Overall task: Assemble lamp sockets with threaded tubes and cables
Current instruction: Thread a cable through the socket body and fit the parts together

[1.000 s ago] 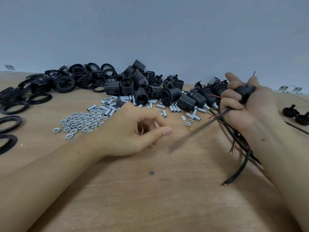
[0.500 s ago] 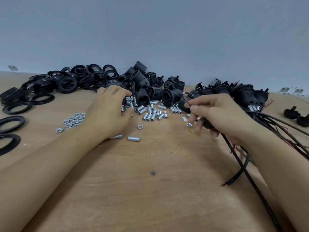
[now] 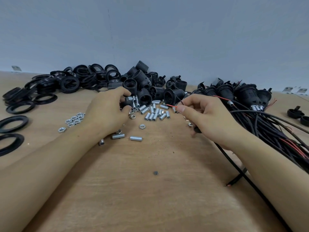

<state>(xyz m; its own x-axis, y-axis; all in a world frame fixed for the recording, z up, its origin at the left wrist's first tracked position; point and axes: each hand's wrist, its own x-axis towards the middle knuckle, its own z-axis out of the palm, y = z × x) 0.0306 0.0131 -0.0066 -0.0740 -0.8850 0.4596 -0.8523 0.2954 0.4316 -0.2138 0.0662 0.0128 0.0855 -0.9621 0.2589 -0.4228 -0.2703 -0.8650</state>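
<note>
My left hand (image 3: 108, 113) grips a black socket part (image 3: 126, 102) at the near edge of the socket pile (image 3: 142, 86). My right hand (image 3: 207, 118) pinches the red and black wire ends (image 3: 173, 106) of one black cable (image 3: 237, 166). Threaded tubes (image 3: 154, 113) lie between both hands, mid-worktop (image 3: 133, 190); nuts (image 3: 75, 119) left of them; black rings (image 3: 55, 84) toward the far left corner; wired sockets (image 3: 240, 92) far right.

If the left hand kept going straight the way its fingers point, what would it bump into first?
The left hand already grips a small black socket part. Straight on, it would probably meet the black lamp sockets piled just beyond, though depth is hard to judge.
</note>
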